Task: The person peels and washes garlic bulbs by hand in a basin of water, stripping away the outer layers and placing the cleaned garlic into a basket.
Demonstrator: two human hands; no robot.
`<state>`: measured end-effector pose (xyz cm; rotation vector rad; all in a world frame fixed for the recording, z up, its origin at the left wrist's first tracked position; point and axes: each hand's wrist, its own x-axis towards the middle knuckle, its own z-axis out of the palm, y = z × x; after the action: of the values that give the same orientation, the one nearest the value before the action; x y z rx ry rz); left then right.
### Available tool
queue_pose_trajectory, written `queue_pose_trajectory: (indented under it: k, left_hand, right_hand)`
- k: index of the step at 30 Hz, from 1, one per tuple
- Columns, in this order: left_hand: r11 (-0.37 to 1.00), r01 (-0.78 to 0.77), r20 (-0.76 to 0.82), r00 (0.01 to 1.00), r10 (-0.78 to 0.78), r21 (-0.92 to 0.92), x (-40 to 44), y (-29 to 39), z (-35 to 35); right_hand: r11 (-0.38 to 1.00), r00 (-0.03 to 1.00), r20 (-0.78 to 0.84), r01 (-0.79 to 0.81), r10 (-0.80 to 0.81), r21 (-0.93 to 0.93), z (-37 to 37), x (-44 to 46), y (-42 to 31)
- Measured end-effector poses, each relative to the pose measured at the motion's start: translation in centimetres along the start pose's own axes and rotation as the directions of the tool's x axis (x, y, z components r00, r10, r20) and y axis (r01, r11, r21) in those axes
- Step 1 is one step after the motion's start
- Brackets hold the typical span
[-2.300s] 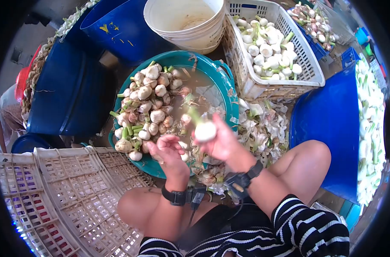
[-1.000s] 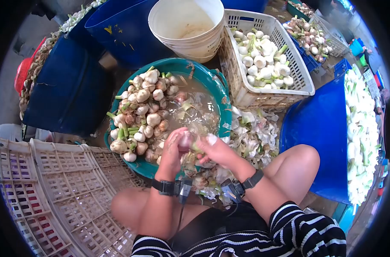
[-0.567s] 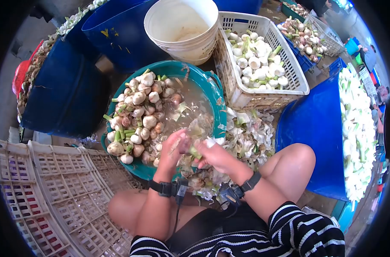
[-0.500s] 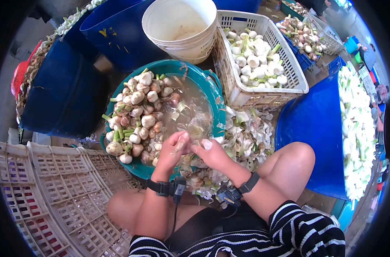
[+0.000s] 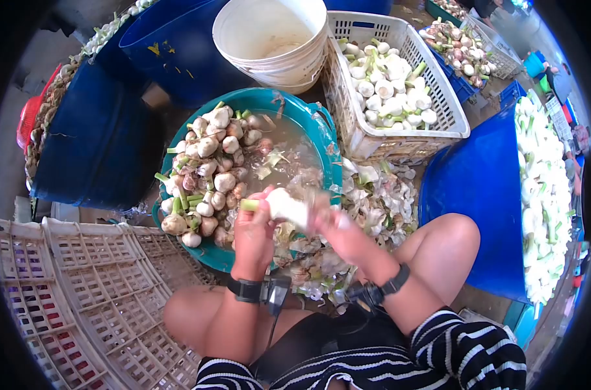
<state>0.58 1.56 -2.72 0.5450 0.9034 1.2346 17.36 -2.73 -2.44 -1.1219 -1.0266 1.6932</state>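
My left hand (image 5: pixel 255 229) is closed around a garlic bulb (image 5: pixel 283 205), whose cut green stem sticks out to the left. Smeared by motion, my right hand (image 5: pixel 337 229) is at the bulb's right end; its fingers cannot be made out. A small white patch shows on its thumb. Both hands are over the near edge of a teal tub (image 5: pixel 333 140) of murky water. Unpeeled garlic bulbs (image 5: pixel 207 148) are heaped in its left half, and loose skins float in the water to the right.
A white crate (image 5: pixel 456 127) of peeled garlic stands beyond the tub, beside a white bucket (image 5: pixel 233 49). Garlic skins (image 5: pixel 380 201) pile up right of the tub. A blue barrel (image 5: pixel 471 208) with white garlic is at right, a plastic basket (image 5: pixel 107 260) at left.
A white garlic bulb now shows between my hands, where they were pinched close together before. My right hand has shifted right and blurred; my left has tilted more upright.
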Motion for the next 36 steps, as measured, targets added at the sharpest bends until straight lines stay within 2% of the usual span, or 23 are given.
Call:
queue_pose_trajectory:
  k: [3,5,7,9,10,11,12,15,18,19,20,21,23,25,27,28,29,30,31,32,33,35,36]
  left_hand:
    - [0.936,0.230,-0.264,0.917,-0.300,-0.267,0.1,1.8,0.4]
    - [0.921,0.270,-0.220,0.916,-0.336,-0.281,0.0,1.6,-1.4]
    - [0.903,0.322,-0.159,0.913,-0.376,-0.284,0.2,1.5,-2.9]
    - [0.853,0.320,-0.121,0.909,-0.400,-0.412,0.1,1.6,-3.8]
    - [0.856,0.325,-0.159,0.896,-0.415,-0.402,0.1,2.2,-3.7]
    - [0.857,0.321,-0.157,0.898,-0.411,-0.404,0.1,2.4,-3.1]
    - [0.916,0.268,-0.235,0.909,-0.343,-0.299,0.2,2.4,-2.4]
    - [0.973,0.172,-0.273,0.954,-0.126,0.155,-0.6,2.1,0.4]
    - [0.965,0.097,-0.049,0.995,-0.088,0.242,-0.7,0.7,0.0]
    - [0.964,0.099,-0.051,0.995,-0.089,0.246,-0.9,1.1,0.3]
    - [0.966,0.040,-0.128,0.992,-0.008,0.256,-0.9,1.7,0.5]
    - [0.963,-0.017,-0.205,0.976,0.075,0.269,-0.8,2.4,0.5]
    - [0.990,-0.035,-0.303,0.950,0.076,0.137,-0.7,3.8,-0.7]
    - [0.998,-0.056,-0.353,0.934,0.060,0.021,-0.5,4.2,-0.9]
    - [0.998,-0.051,-0.350,0.935,0.057,0.029,0.1,3.6,-1.1]
    - [0.998,-0.048,-0.362,0.930,0.057,0.036,0.3,3.2,-1.2]
    - [0.998,-0.045,-0.365,0.930,0.055,0.035,0.5,2.9,-1.2]
    - [0.999,-0.032,-0.390,0.920,0.042,0.033,0.7,2.6,-1.1]
    - [0.999,-0.025,-0.414,0.910,0.036,0.031,1.0,2.5,-1.0]
    - [0.996,0.001,-0.448,0.893,0.040,0.090,1.1,2.5,-0.8]
    - [0.995,-0.002,-0.451,0.891,0.047,0.099,1.2,2.4,-0.8]
    - [0.937,-0.010,-0.437,0.883,0.172,0.350,1.2,1.6,-1.7]
    - [0.905,0.005,-0.431,0.881,0.197,0.425,1.8,0.5,-3.0]
  right_hand:
    - [0.986,0.982,0.098,0.166,-0.162,-0.032,-0.6,-3.4,-1.7]
    - [0.958,0.957,-0.122,0.244,-0.263,-0.151,-4.1,-4.4,-1.5]
    - [0.738,0.796,-0.388,0.591,-0.466,0.326,-6.3,-3.5,-1.5]
    - [0.744,0.781,-0.592,0.514,-0.200,0.427,-5.1,-3.9,-6.9]
    - [0.896,0.813,-0.451,0.440,-0.368,0.062,-7.7,-3.3,-5.3]
    - [0.798,0.904,-0.263,0.126,-0.337,-0.590,-9.8,-2.7,-3.7]
    - [0.797,0.903,-0.263,0.129,-0.340,-0.590,-9.3,-2.1,-2.7]
    - [0.956,0.946,-0.307,0.007,-0.101,-0.292,-3.1,-0.2,0.4]
    - [0.992,0.956,-0.282,-0.101,0.078,-0.070,-0.6,1.9,3.6]
    - [0.866,0.951,-0.120,-0.203,0.286,0.457,-0.9,3.3,4.6]
    - [0.469,0.919,0.129,-0.306,0.373,0.828,-0.7,4.7,3.7]
    - [0.429,0.959,-0.035,-0.093,0.281,0.898,-1.3,5.6,2.5]
    - [0.233,0.982,-0.147,0.172,-0.118,0.957,-3.5,5.5,-3.3]
    - [0.347,0.955,-0.272,0.297,-0.120,0.890,-3.5,7.4,-4.6]
    - [0.496,0.996,-0.064,0.026,0.060,0.868,-2.7,11.7,1.4]
    - [0.638,0.925,-0.085,-0.187,0.370,0.747,-1.1,13.8,6.0]
    - [0.804,0.830,-0.202,-0.397,0.520,0.443,1.9,13.8,7.3]
    - [0.940,0.922,-0.201,-0.342,0.332,-0.015,2.8,16.6,16.0]
    - [0.743,0.959,-0.240,-0.269,0.149,-0.612,4.3,17.3,20.8]
    - [0.747,0.961,-0.233,-0.262,0.146,-0.612,4.0,18.0,24.7]
    - [0.772,0.972,-0.154,-0.234,0.177,-0.591,5.3,17.0,22.6]
    - [0.798,0.974,-0.060,-0.213,0.218,-0.563,7.4,14.7,18.4]
    - [0.820,0.993,-0.071,-0.114,0.089,-0.560,7.5,13.8,15.5]
